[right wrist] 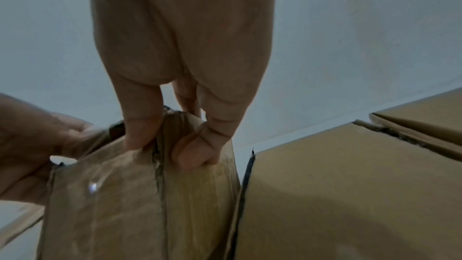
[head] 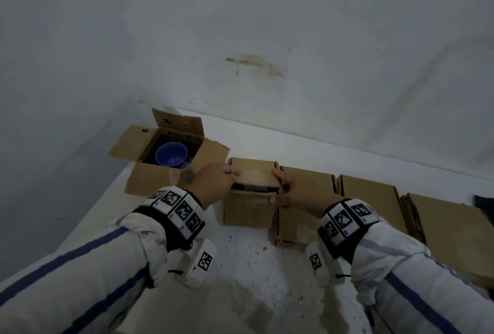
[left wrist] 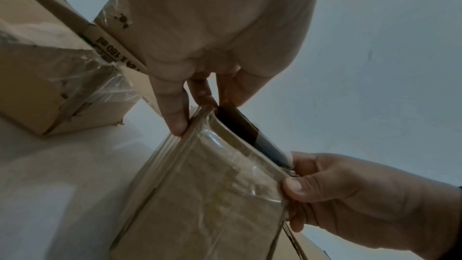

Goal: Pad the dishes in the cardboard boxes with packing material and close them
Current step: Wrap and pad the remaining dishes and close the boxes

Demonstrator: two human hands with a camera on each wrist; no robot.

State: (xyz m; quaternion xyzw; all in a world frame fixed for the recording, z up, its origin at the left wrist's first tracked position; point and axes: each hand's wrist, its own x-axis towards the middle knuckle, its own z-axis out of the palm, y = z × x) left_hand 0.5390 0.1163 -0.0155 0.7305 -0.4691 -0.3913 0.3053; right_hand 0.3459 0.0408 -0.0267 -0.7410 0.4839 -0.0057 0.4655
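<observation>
Left hand [head: 215, 179] and right hand [head: 291, 191] pinch small brown cardboard box [head: 247, 208] top flap [head: 255, 173] between them; press both corners down evenly.

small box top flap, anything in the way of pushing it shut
Nothing visible blocks it. The left hand and right hand pinch the top flap at its two ends; only a dark gap remains under it.

A white wall [head: 267, 26] rises behind the counter [head: 254, 266], marked with a brownish smear [head: 254, 64] well above the counter's back edge. The counter is pale and speckled with dark flecks. At its far right edge lies something dark [head: 485, 204], too cut off to make out.
</observation>
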